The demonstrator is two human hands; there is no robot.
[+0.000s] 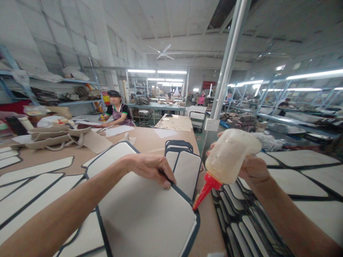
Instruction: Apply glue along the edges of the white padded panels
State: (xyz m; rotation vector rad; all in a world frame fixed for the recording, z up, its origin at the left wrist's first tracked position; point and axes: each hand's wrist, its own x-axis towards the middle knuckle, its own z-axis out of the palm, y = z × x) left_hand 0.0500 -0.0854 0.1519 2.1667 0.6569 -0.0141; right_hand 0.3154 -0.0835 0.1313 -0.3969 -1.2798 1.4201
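My left hand (154, 169) pinches the dark far edge of a large off-white panel (150, 214), which has rounded corners and a dark border. In my right hand (253, 167) is a squeeze bottle (227, 157), tipped downward, cloudy and pale with a red pointed nozzle. The nozzle tip meets the dark border near the panel's right corner. A thin whitish line runs along that right edge below the tip. Behind the held panel lies another bordered panel (104, 160), partly covered by my left arm.
Smaller bordered panels (187, 171) are stacked beyond my left hand. More panels lie at left (26, 192) and right (297, 182), with rows of narrow pieces (241, 217) below my right hand. A co-worker (118, 112) sits across the table near beige bag parts (53, 137). A metal post (227, 64) stands ahead.
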